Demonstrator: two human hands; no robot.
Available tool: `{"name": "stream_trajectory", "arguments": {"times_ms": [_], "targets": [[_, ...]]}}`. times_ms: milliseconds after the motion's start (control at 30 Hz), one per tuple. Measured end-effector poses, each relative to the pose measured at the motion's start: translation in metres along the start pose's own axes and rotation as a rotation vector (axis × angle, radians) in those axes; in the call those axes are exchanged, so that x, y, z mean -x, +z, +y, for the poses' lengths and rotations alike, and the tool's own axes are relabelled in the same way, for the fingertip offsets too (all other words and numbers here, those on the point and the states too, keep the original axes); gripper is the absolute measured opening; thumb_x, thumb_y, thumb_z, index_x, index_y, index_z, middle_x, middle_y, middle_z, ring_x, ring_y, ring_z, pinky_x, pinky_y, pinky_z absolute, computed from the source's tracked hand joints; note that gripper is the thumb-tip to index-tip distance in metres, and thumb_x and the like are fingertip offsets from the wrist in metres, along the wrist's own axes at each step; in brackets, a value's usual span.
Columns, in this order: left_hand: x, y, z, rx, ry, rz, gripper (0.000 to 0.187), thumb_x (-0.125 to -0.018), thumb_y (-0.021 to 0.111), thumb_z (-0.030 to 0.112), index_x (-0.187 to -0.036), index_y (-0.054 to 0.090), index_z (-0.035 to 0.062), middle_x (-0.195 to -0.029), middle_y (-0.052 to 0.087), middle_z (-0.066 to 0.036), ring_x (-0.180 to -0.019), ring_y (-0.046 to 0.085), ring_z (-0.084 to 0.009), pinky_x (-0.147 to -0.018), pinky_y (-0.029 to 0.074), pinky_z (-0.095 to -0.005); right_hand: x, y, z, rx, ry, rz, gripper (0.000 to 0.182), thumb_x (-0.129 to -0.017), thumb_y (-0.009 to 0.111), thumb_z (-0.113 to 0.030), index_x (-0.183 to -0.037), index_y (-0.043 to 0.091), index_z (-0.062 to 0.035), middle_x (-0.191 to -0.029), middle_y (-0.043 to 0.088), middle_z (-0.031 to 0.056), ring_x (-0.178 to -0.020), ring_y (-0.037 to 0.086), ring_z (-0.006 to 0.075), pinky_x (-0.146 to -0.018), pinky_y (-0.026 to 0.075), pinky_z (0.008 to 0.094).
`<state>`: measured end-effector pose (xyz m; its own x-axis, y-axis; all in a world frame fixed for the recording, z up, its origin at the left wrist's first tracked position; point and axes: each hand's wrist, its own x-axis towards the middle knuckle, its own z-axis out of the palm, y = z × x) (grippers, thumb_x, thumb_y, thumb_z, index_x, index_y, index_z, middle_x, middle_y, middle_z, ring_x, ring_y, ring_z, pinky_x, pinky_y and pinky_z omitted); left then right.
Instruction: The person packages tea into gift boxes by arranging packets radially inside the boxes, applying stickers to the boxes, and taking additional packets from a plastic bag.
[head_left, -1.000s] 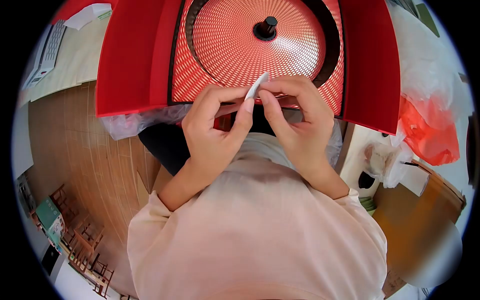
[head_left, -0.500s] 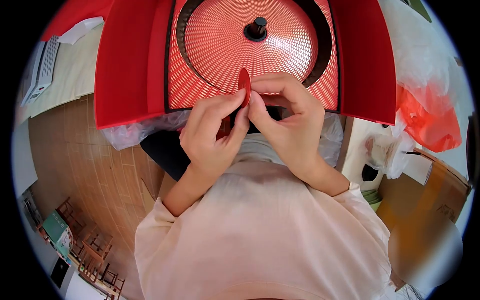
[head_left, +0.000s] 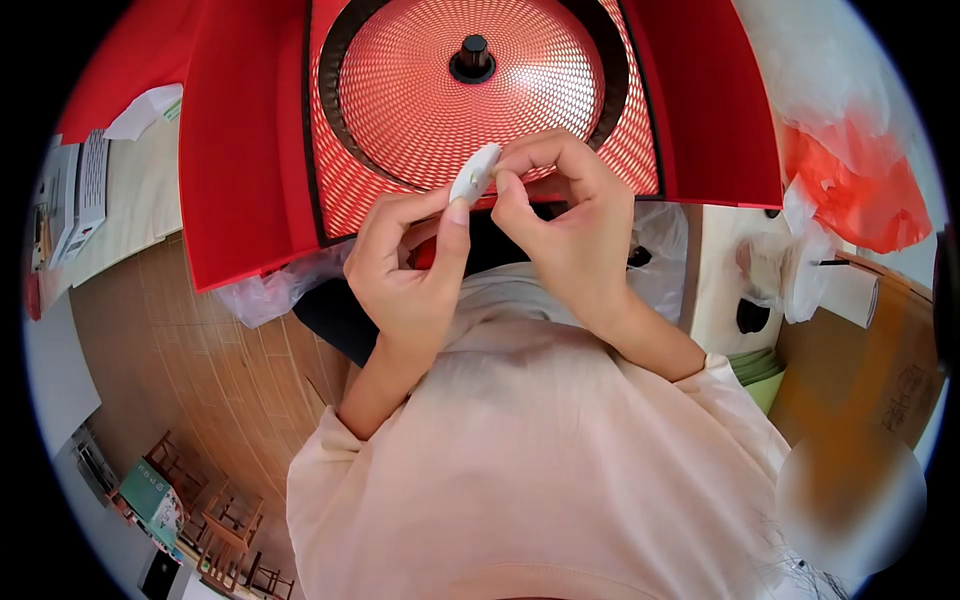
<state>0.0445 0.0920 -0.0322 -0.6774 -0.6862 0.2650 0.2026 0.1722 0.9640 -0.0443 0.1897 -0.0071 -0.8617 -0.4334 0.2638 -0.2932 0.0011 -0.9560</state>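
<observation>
In front of the red perforated dome point(head_left: 470, 95) with its black knob point(head_left: 472, 57), the person holds a small white oval piece point(head_left: 474, 174) up at chest height. The left hand point(head_left: 405, 270) pinches its lower end between thumb and forefinger; the right hand point(head_left: 560, 230) closes its fingers point(head_left: 520, 160) on the upper end. Red panels point(head_left: 245, 150) stand on either side of the dome. A crumpled orange plastic bag point(head_left: 860, 195) lies to the right, well apart from the hands.

You can read no text, label or number here; the cardboard box's point(head_left: 905, 385) faint print is illegible.
</observation>
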Motion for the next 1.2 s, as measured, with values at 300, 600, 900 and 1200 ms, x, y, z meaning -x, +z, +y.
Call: {"name": "stream_trajectory", "arguments": {"times_ms": [300,600,900,1200], "targets": [[0.000,0.003,0.003,-0.114,0.091,0.037,0.017,-0.076,0.070,-0.007,-0.092,0.066,-0.0047,-0.083,0.063,-0.008,-0.076,0.064,-0.0108,-0.067,0.054,-0.0216,0.005,0.004,0.000,0.024,-0.056,-0.008,0.013,-0.074,0.070,0.001,-0.086,0.065,0.0010,-0.081,0.064,0.0089,-0.073,0.064,0.0173,-0.065,0.055,0.0259],[0.002,0.005,0.003,-0.303,0.263,0.046,0.022,-0.069,0.075,-0.006,-0.091,0.069,-0.0009,-0.077,0.065,-0.010,-0.065,0.062,-0.0157,-0.059,0.049,-0.0236,0.005,0.003,-0.005,-0.001,0.005,-0.018,0.011,-0.074,0.069,0.001,-0.083,0.063,0.0013,-0.080,0.064,0.0083,-0.072,0.065,0.0166,-0.065,0.055,0.0265],[0.001,0.001,0.006,-0.287,0.215,0.024,0.021,-0.072,0.073,-0.006,-0.092,0.068,-0.0017,-0.076,0.064,-0.009,-0.067,0.063,-0.0153,-0.060,0.050,-0.0235,0.001,0.004,0.002,0.211,-0.178,-0.025,0.014,-0.072,0.068,0.001,-0.082,0.058,-0.0001,-0.075,0.060,0.0071,-0.062,0.060,0.0180,-0.056,0.053,0.0269],[-0.001,-0.005,0.009,0.038,-0.120,-0.042,0.011,-0.082,0.066,-0.003,-0.093,0.064,-0.0046,-0.082,0.065,-0.007,-0.075,0.064,-0.0112,-0.066,0.053,-0.0216,-0.002,-0.001,0.005,0.257,-0.193,0.020,0.013,-0.074,0.066,0.003,-0.083,0.058,-0.0015,-0.075,0.060,0.0066,-0.061,0.061,0.0153,-0.051,0.050,0.0256]]}}
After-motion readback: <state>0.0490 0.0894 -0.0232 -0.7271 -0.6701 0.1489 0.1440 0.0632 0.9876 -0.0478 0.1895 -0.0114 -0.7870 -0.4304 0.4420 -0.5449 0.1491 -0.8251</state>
